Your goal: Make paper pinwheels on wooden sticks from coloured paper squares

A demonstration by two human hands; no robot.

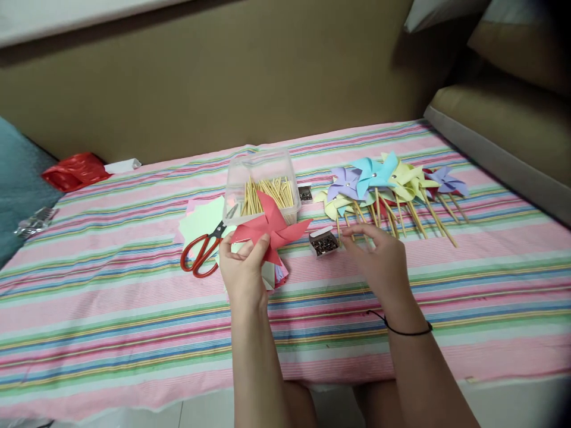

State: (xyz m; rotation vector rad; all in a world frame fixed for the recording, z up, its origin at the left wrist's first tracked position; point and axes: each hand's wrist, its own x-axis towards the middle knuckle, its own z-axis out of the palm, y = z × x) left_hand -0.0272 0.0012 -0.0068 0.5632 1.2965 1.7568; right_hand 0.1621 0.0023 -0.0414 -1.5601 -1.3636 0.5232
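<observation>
Left hand [243, 267] in a pinch, right hand [381, 258] apart (fingers [370, 230] bent, thumb [352, 246] close), forearms [253, 362] forward

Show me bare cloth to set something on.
Bare: the striped cloth left of the scissors and paper sheets; also right of the right hand, in front of the pinwheel pile. Crowded: around the clear box, with sheets, scissors and the left hand holding a red pinwheel.

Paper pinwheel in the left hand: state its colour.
The paper pinwheel is red; it shows best in the head view, the only one.
</observation>
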